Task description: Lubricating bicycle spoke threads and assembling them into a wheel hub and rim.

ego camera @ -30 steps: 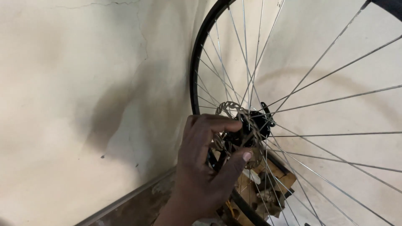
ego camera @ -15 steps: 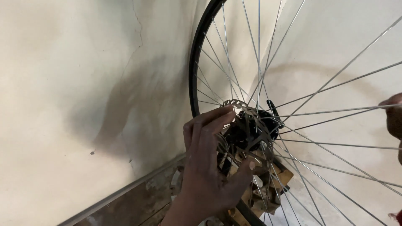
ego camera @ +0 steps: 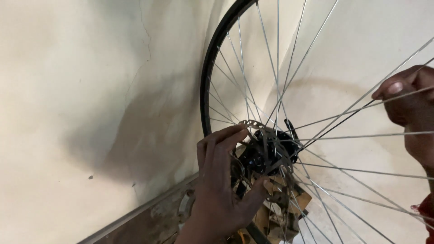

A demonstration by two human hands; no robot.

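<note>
1. Compared with half a second ago, the right hand (ego camera: 413,115) comes further into view from the right edge, and the left hand (ego camera: 221,180) stays at the middle of the bicycle wheel (ego camera: 208,90).
2. Left hand: its fingers are spread and half curled around the disc brake rotor (ego camera: 266,156), with the fingertips on the upper edge and the thumb on the lower edge. It holds the rotor loosely, not as a closed fist.
3. Right hand: the fingers are bent among the spokes (ego camera: 343,108) on the right side. Whether it really pinches one spoke, I cannot tell.
4. Black hub (ego camera: 260,153) sits in the centre of the rotor, and the thin metal spokes run from it to the black rim.
5. Wheel stands upright, just beside a pale, cracked wall (ego camera: 90,99).
6. Below the hub, a brownish wooden object (ego camera: 289,208) is seen through the spokes.
</note>
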